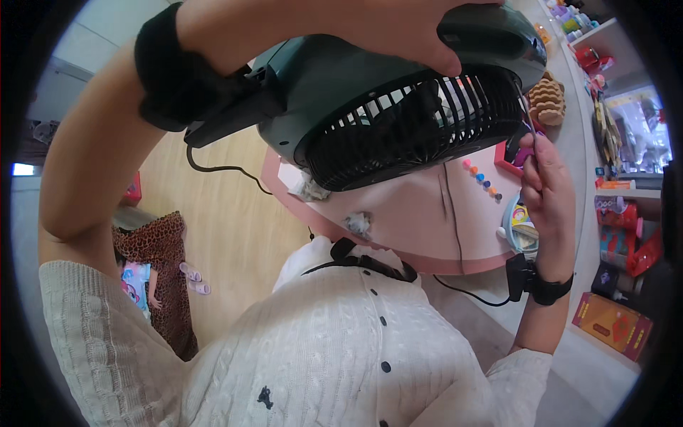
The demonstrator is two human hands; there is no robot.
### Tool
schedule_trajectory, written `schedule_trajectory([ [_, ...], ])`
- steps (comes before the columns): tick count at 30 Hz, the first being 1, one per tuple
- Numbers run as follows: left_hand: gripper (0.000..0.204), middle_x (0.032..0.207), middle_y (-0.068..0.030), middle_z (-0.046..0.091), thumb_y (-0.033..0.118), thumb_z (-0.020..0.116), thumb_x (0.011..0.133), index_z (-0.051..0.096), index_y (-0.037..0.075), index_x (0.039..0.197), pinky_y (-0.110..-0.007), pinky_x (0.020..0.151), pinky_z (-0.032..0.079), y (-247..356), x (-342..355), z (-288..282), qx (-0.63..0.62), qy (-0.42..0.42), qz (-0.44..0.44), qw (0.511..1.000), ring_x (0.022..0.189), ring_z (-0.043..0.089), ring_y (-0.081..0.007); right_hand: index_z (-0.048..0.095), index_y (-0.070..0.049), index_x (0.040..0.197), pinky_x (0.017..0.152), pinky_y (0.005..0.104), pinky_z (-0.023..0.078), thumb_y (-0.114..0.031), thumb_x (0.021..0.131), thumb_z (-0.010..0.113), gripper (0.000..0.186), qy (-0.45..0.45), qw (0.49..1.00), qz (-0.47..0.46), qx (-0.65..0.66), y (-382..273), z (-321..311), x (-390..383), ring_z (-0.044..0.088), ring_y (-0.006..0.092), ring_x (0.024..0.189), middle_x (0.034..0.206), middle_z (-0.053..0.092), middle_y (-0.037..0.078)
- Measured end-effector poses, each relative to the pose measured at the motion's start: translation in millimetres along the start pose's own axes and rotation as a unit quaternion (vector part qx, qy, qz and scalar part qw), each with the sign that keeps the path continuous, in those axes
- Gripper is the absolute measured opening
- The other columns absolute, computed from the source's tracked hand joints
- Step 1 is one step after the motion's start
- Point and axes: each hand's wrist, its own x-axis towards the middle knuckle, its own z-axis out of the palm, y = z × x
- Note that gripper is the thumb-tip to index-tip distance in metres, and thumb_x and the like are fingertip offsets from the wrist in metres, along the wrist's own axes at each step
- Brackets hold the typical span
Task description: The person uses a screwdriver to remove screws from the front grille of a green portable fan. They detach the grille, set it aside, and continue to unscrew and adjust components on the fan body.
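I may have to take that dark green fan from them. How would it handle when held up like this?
The fan looks bulky, probably top-heavy: the left hand spans its housing. Its rigid grille should hold shape; the trailing cord may tug.

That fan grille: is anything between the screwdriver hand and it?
Nothing visible. The right hand holds a purple-handled tool straight against the fan grille's edge, while the left hand grips the fan's top.

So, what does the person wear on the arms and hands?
Both hands are bare. The left hand has a broad black band around the wrist. The right hand has a black strap with a small black box on the wrist. Cream cable-knit sleeves are pushed up, so both forearms are uncovered.
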Motion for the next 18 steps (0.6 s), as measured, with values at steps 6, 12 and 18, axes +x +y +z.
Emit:
schedule_trajectory([
  [6, 0.080, 0.108, -0.0248, 0.057, 0.035, 0.068, 0.077, 0.033, 0.004, 0.142, -0.043, 0.088, 0.047, 0, 0, -8, 0.006, -0.031, 0.005, 0.999, 0.106, 0.056, -0.0380, 0.063, -0.005, 0.107, 0.046, 0.0261, 0.038, -0.021, 0.096, 0.054, 0.021, 0.142, 0.835, -0.341, -0.408, 17, 11, 14, 0.051, 0.0122, 0.052, 0.068, 0.058, 0.006],
  [12, 0.079, 0.108, -0.0246, 0.056, 0.035, 0.068, 0.079, 0.033, 0.004, 0.143, -0.043, 0.086, 0.047, 6, 2, -8, 0.004, -0.036, -0.018, 0.999, 0.104, 0.056, -0.0380, 0.066, -0.009, 0.109, 0.057, 0.0363, 0.048, -0.019, 0.091, 0.061, 0.021, 0.231, 0.572, -0.402, -0.676, 19, 11, 6, 0.063, 0.0306, 0.065, 0.078, 0.065, 0.014],
  [18, 0.081, 0.110, -0.0243, 0.054, 0.035, 0.070, 0.079, 0.032, 0.005, 0.144, -0.043, 0.085, 0.046, 14, 6, -9, 0.006, -0.055, -0.042, 0.998, 0.102, 0.057, -0.0377, 0.064, -0.012, 0.105, 0.047, 0.0342, 0.044, -0.017, 0.089, 0.059, 0.018, 0.210, 0.439, -0.402, -0.775, -2, 18, -5, 0.058, 0.0233, 0.053, 0.067, 0.059, 0.005],
])
